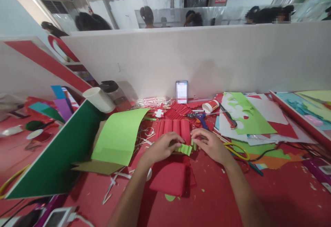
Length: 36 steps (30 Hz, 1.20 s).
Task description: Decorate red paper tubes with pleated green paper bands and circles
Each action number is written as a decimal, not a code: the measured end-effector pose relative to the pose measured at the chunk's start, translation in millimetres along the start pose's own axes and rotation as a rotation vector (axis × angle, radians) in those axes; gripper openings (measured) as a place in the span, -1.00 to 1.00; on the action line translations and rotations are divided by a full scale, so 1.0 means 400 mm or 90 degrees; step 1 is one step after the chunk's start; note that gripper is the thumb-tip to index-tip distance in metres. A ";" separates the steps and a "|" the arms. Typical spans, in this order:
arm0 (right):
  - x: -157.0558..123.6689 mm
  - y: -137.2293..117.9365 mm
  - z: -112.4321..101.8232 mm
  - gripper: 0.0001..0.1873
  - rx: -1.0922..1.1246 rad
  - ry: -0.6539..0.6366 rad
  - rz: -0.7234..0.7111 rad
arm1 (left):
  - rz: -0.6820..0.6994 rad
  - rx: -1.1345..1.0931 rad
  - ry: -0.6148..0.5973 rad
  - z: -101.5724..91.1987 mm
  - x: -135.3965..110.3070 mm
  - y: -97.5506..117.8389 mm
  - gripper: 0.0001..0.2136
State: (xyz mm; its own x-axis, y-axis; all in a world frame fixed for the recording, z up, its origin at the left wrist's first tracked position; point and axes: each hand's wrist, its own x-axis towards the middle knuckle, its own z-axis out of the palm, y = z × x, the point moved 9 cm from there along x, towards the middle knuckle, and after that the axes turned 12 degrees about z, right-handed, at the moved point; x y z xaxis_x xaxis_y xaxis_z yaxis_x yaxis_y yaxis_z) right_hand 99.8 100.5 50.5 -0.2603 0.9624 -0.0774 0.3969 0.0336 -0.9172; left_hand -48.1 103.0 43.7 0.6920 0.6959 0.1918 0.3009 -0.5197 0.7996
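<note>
Over the middle of the red table, my left hand (163, 147) is closed on a pleated strip of bright green paper (185, 149). My right hand (210, 146) is just to its right, fingertips pinched at a small green paper piece (193, 145). Whether the two green bits are joined, I cannot tell. Behind the hands lies a red object with padded, tube-like ridges (176, 127). A smooth red block-like part (168, 176) sits in front of them, and the hands hide where the two meet. A blue hot glue gun (200, 117) lies beyond my right hand.
A large green sheet (117, 135) leans at left beside a dark green board (59, 158). A phone (182, 91) stands against the white partition (155, 58). A tipped paper cup (210, 106), a box cutter (229, 116), yellow-handled scissors (239, 150) and cut paper sheets (258, 120) lie right.
</note>
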 end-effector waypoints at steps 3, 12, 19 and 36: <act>-0.029 0.014 -0.069 -0.83 -0.073 0.045 0.042 | -0.009 0.019 -0.018 0.000 0.003 -0.001 -0.82; -0.153 0.168 -0.225 -0.64 -0.533 0.123 0.067 | -0.054 0.020 -0.007 -0.001 -0.001 -0.002 -0.84; -0.163 0.224 -0.198 -0.35 -0.620 0.064 0.061 | -0.055 -0.032 0.036 -0.009 0.008 -0.006 -0.85; -0.203 0.134 -0.240 -0.43 -0.357 0.074 0.139 | 0.012 -0.130 -0.035 -0.059 0.038 -0.031 -0.77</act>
State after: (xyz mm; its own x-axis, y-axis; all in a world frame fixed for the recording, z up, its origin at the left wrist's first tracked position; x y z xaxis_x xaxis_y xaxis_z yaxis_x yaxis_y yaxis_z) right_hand 226.8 49.8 45.0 -0.0359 0.9851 -0.1681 0.8414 -0.0610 -0.5370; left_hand -56.9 131.7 50.3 0.7332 0.6556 0.1807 0.1521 -0.4171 0.8960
